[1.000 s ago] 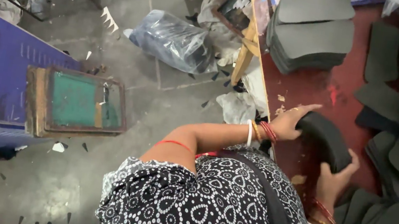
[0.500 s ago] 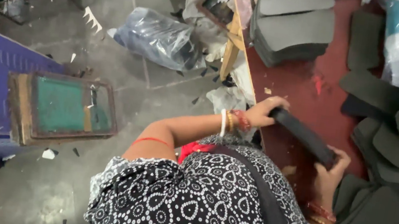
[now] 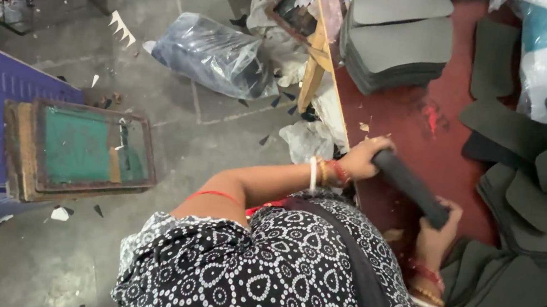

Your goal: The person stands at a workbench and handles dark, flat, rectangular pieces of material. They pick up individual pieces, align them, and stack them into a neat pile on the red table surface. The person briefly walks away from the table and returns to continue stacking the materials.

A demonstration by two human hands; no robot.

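While both hands clamp it, one dark rolled foam piece (image 3: 411, 188) lies slantwise just above the red counter (image 3: 429, 126): left hand (image 3: 364, 158) closed on its upper end, right hand (image 3: 436, 232) closed on its lower end. Grey foam stack (image 3: 396, 35) behind; loose dark cut sheets (image 3: 541, 201) to the right.

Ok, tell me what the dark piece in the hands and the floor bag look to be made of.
Dark piece: likely foam or rubbery sheet, matte grey-black; it looks rolled or bent between left hand and right hand, like the stacked sheets. Floor bag: thin clear plastic, glossy and crinkled.
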